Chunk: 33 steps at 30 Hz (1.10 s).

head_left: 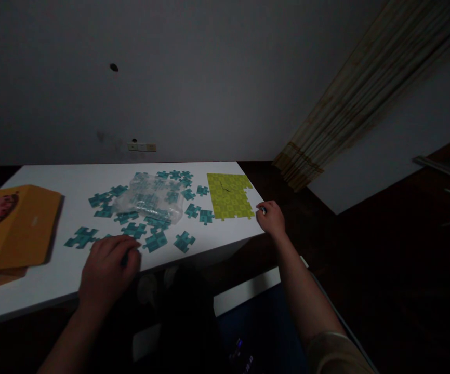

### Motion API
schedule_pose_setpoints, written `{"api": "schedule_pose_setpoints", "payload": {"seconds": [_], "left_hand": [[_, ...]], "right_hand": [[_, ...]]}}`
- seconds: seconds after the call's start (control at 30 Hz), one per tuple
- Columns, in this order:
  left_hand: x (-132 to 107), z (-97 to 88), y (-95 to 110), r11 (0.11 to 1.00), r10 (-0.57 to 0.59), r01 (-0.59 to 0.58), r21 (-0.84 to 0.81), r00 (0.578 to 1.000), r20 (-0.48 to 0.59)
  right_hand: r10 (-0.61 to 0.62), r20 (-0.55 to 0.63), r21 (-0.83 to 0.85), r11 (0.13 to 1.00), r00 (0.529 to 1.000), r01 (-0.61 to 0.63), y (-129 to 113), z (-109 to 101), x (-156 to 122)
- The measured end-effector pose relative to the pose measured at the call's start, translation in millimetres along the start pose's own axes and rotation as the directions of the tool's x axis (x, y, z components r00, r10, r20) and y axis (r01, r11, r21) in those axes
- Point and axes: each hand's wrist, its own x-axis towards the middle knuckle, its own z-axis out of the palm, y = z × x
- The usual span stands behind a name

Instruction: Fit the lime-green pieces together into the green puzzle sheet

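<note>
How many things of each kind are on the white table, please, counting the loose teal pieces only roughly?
Loose teal puzzle pieces: about 20, some hidden under the bag and the left hand
Yellow-green assembled puzzle panel: 1
Clear plastic bag: 1
Orange box: 1
Total: about 23

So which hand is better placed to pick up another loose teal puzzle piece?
Probably the left hand: it rests on the white table among the loose teal pieces. The right hand sits at the table's far edge, beside the assembled yellow-green section.
</note>
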Motion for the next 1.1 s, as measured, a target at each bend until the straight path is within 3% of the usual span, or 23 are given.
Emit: {"api": "schedule_pose_setpoints", "payload": {"seconds": [0.5, 0.77, 0.93, 1.1], "left_hand": [[-0.9, 1.6, -2.0, 0.998, -0.052, 0.053, -0.019, 0.998, 0.036], [0.5, 0.5, 0.3, 0.999, -0.033, 0.033, 0.0, 0.999, -0.003], [0.4, 0.6, -0.8, 0.999, -0.038, 0.038, -0.03, 0.999, 0.015], [0.9, 1.3, -1.6, 0.999, -0.013, 0.013, -0.03, 1.0, 0.003]], "right_hand": [[0.018, -0.002, -0.044, 0.999, 1.0, -0.018, -4.5, -0.2, -1.9], [0.018, -0.019, 0.132, 0.991, 1.0, -0.015, 10.5, -15.5, -12.8], [-0.054, 0.03, 0.036, 0.998, 0.998, 0.053, 21.0, -26.8, -38.3], [-0.08, 0.033, -0.058, 0.995, 0.996, 0.082, 16.8, -32.1, -48.1]]}}
